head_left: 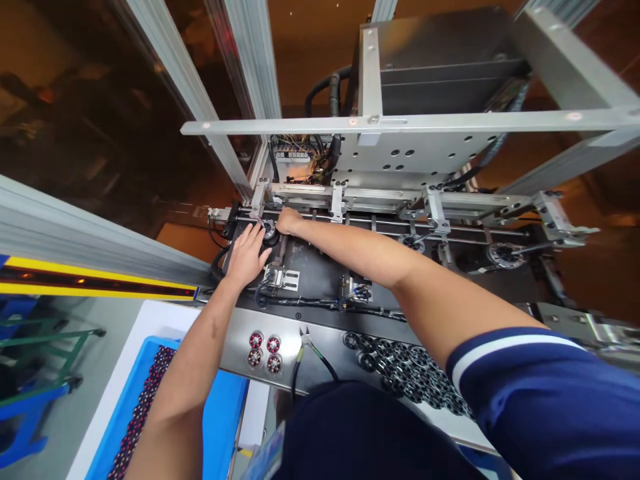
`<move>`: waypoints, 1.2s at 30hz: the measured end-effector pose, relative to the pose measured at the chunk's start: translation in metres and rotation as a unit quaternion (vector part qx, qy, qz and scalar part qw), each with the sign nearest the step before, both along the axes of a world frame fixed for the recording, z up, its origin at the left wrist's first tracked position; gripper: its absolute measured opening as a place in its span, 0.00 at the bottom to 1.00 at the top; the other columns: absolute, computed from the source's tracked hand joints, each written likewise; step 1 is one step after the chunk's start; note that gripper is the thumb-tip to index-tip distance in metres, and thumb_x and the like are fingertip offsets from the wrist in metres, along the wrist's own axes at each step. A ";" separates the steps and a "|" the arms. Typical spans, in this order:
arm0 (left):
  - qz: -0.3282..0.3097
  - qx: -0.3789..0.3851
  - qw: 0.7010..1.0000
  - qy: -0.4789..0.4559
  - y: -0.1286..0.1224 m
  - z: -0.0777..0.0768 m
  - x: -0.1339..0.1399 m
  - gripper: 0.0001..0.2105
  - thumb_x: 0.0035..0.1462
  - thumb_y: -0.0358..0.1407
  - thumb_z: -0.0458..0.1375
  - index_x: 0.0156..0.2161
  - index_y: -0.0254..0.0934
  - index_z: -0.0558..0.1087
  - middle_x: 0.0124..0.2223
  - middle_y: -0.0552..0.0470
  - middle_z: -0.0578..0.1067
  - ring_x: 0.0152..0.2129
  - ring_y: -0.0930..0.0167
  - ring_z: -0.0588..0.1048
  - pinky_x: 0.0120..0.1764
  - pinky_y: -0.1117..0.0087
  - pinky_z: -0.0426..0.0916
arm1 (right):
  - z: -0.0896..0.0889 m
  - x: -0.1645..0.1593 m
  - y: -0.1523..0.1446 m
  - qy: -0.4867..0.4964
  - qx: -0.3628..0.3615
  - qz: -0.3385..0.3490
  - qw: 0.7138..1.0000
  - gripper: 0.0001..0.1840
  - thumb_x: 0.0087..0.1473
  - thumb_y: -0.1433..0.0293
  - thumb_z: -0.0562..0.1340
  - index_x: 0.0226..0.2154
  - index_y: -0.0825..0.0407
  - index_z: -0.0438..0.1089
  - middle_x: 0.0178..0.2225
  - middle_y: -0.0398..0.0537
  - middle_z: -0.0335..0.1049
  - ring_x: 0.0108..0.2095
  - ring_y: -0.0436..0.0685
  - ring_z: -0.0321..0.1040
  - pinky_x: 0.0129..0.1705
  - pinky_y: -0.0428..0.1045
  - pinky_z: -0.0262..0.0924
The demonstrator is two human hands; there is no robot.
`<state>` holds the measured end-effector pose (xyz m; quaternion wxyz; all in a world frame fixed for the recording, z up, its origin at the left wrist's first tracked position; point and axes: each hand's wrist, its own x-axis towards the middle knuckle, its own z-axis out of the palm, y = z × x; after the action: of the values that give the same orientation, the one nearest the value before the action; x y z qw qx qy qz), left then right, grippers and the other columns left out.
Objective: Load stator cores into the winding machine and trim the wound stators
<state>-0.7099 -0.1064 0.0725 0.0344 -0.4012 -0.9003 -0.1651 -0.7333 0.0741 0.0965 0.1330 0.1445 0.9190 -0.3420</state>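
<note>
My left hand (246, 257) lies with its fingers stretched out, the tips at the left side of a round, slotted metal part (269, 230) seated in the machine's dark bed. On the other side of that part is my right hand (289, 221), its fingers curled down and mostly hidden from the camera. What the right fingers grip, if anything, does not show. A pair of cutting pliers (306, 339) with green-and-black handles lies on the steel ledge (235, 343) in front of me. Left of the pliers sit several small round cores (273, 344) with red and silver faces.
Many dark ring-shaped parts (415, 367) crowd the ledge at right. A blue tray (225, 407) at lower left holds rows of red-and-black cores (145, 407). A metal crossbar (400, 125) spans above my arms. A yellow-edged light bar (100, 281) stands at left.
</note>
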 end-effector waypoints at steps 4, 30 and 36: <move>-0.006 -0.025 1.000 -0.002 0.002 -0.006 -0.002 0.25 0.64 0.38 0.53 0.63 0.31 0.64 0.68 0.36 0.64 0.68 0.55 0.56 0.65 0.48 0.55 | 0.002 0.001 0.005 -0.031 -0.017 -0.051 0.998 0.20 0.63 0.61 0.62 0.54 0.54 0.67 0.53 0.53 0.69 0.50 0.59 0.70 0.50 0.59 0.70; 0.016 -0.044 0.999 -0.022 0.003 0.020 -0.010 0.26 0.56 0.38 0.58 0.58 0.28 0.70 0.68 0.35 0.62 0.66 0.53 0.60 0.66 0.55 0.58 | 0.028 0.181 0.125 0.143 0.194 0.211 0.947 0.13 0.56 0.75 0.65 0.45 0.59 0.73 0.46 0.59 0.73 0.46 0.61 0.69 0.48 0.52 0.59; -0.011 -0.049 0.997 0.064 -0.009 0.062 0.025 0.25 0.62 0.44 0.53 0.59 0.31 0.69 0.66 0.33 0.65 0.63 0.54 0.66 0.63 0.51 0.63 | 0.009 0.155 0.108 0.206 0.167 0.221 0.938 0.08 0.60 0.75 0.60 0.37 0.59 0.76 0.44 0.59 0.71 0.48 0.62 0.66 0.50 0.55 0.56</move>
<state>-0.6851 -0.1151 0.1348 0.0703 -0.4218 -0.8990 -0.0947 -0.5780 0.1824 0.1059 -0.0134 -0.1159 0.9789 -0.1678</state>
